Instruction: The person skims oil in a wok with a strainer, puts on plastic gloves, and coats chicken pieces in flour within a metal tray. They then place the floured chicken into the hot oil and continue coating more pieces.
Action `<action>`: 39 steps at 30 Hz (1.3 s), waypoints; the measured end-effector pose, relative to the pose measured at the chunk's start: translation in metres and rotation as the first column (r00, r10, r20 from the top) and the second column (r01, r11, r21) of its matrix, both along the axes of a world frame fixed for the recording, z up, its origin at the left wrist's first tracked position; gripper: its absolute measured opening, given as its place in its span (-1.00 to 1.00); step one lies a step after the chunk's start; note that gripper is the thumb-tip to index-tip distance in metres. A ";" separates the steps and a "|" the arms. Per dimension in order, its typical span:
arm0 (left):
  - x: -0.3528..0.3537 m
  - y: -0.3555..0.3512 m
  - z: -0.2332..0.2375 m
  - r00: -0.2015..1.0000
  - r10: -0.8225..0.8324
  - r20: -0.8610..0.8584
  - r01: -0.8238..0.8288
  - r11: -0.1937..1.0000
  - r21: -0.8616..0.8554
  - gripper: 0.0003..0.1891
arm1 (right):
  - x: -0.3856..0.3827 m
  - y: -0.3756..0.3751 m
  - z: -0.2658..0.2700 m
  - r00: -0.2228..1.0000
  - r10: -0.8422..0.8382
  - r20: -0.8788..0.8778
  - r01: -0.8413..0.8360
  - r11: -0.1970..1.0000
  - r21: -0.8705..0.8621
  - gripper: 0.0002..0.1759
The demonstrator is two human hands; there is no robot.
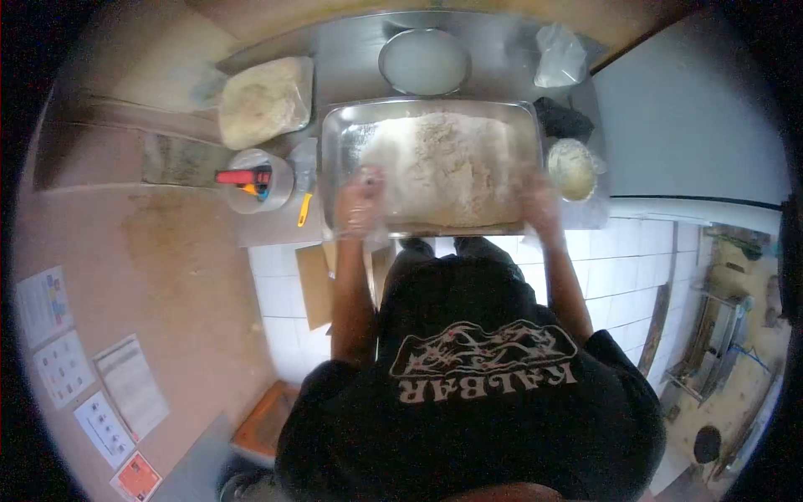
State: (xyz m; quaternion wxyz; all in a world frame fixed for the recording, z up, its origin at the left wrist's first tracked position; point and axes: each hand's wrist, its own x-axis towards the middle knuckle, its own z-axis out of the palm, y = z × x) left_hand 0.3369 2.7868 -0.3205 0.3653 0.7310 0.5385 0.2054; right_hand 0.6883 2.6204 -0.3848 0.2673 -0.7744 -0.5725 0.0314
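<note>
Steel table (pixel 493 67) comes first, the biggest thing, and its far side is cut off at the top of the view. On it sits a shiny metal tray (pixel 335 125). Most of the tray is filled with a big pale heap of crumbly dough (pixel 443 167).

Past the tray's far left corner lies a bag (pixel 263 100) full of pale crumbs. Right behind the tray is a round bowl (pixel 422 60), and what is in it is too washed out to see. Behind the tray's far right corner is a clear, crumpled sack (pixel 559 54).

Just left of the tray stands a tub (pixel 255 180) with a red tool lying across its top. Just right of the tray is a small dish (pixel 571 167) with something pale in it. A dark lump (pixel 562 119) lies behind that dish, too dim to make out.

Both hands are in the tray, at its near side. The left hand (pixel 361 205) is at the near left corner, touching the dough. The right hand (pixel 539 205) is at the near right corner, on the edge of the heap. Both are blurry, so I cannot tell if the fingers are spread or bent.

A small yellow thing (pixel 304 209) lies just left of the tray, near the tub.
</note>
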 end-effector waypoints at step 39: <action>0.007 -0.526 -0.020 0.236 0.951 0.202 -0.954 0.187 0.236 -0.67 | 0.072 -0.006 -0.022 0.411 0.602 -0.685 -0.822 0.570 0.008 -0.66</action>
